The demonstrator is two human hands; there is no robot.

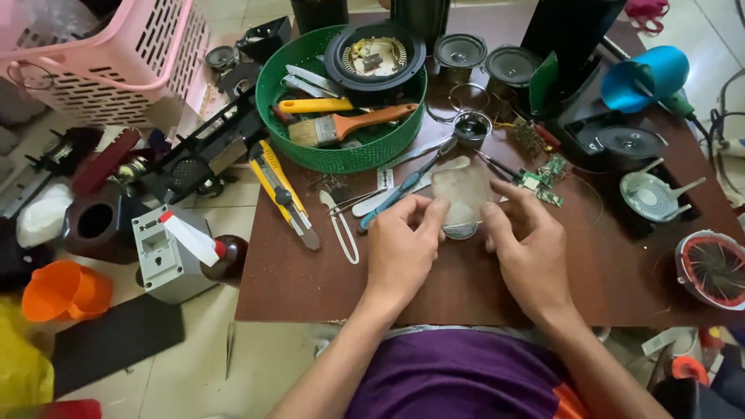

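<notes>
- Purple cloth at the bottom edge of the frame, the person's lap, lies nearest; both forearms rise from it toward the middle of the picture.
- Left hand (401, 247): fingers (429, 219) curled together, tips pressing the left edge of a worn grey-brown pad (464, 194); whether they pinch it I cannot tell.
- Right hand (530, 247): fingers bent and slightly apart, tips touching the pad's right edge.
- Pad lies flat on the brown desk (310, 287) at centre frame, over a small round metal part (461, 231) peeking out below it.
- Progress, as a judgement: the pad appears merely held in place over the part; nothing looks joined or finished.
- Just above the fingers: blue-handled tweezers (400, 192), a small circuit board (543, 182) to the upper right.
- Left of centre, a yellow utility knife (283, 194); the green basket (341, 151) crowds the upper middle.
- Open room: bare desk below both hands, toward the near edge; elsewhere clutter hems them in.
</notes>
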